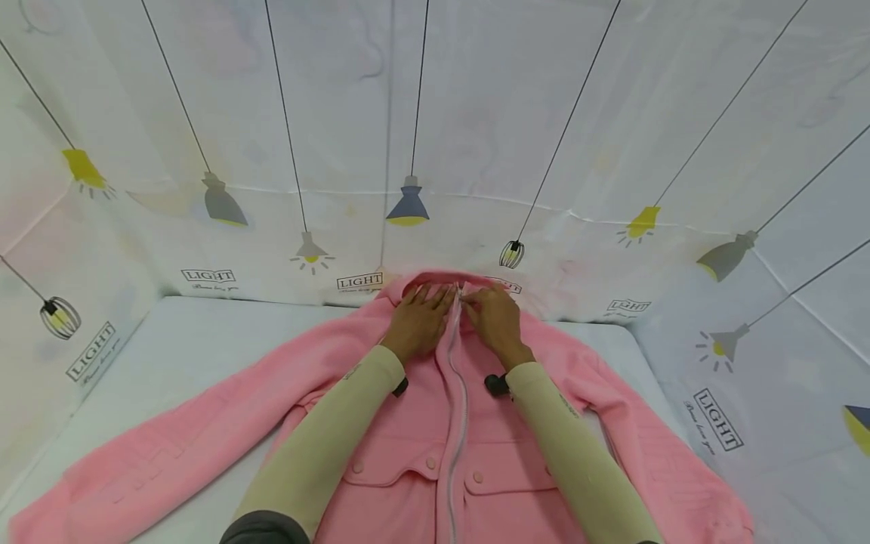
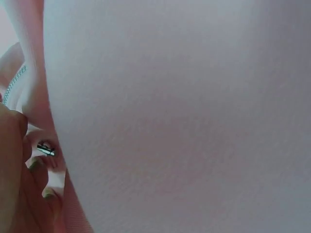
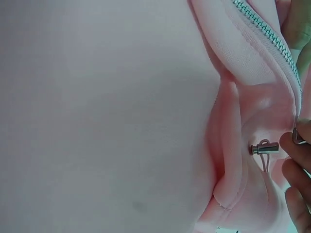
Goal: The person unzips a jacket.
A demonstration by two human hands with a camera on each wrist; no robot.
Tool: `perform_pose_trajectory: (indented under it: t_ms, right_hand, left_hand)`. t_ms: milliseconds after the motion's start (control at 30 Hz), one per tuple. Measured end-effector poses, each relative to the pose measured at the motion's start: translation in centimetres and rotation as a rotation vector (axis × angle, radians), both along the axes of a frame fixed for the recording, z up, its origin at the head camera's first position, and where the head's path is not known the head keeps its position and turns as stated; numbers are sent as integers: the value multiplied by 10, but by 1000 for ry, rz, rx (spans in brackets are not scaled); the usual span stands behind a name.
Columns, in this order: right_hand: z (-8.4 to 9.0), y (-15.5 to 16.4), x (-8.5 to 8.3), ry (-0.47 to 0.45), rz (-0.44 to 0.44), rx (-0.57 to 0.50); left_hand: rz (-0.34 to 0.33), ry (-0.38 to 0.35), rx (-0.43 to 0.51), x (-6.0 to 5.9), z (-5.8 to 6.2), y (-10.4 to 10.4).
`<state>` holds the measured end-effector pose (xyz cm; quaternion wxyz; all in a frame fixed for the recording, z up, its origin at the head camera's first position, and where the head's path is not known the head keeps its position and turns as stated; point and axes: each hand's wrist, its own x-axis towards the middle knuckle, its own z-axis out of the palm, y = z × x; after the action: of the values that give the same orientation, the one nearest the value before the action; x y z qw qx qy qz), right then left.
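Now left hand (image 1: 416,321) flat on soft pink jacket (image 1: 204,446). Right hand (image 1: 496,321) pinches, I think, zipper pull (image 3: 297,137). Cloth floppy, light; hold by collar.

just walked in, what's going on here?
A person has a pink jacket laid flat, front up, on a white surface, sleeves spread to the sides. Both hands are up at the collar: the left hand rests flat on the fabric beside the zipper, and the right hand pinches the zipper pull at the top. The zipper looks closed along the whole front. A small metal cord stopper sits near the collar.
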<state>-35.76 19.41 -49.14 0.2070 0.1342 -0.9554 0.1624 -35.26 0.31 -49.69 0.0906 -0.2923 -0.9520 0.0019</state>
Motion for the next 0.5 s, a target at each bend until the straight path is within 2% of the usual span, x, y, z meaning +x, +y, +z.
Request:
perform_pose_trajectory:
  t_ms: [500]
  right_hand:
    - [-5, 9, 11, 37, 104, -53]
  left_hand:
    - [-54, -78, 28, -17, -15, -6]
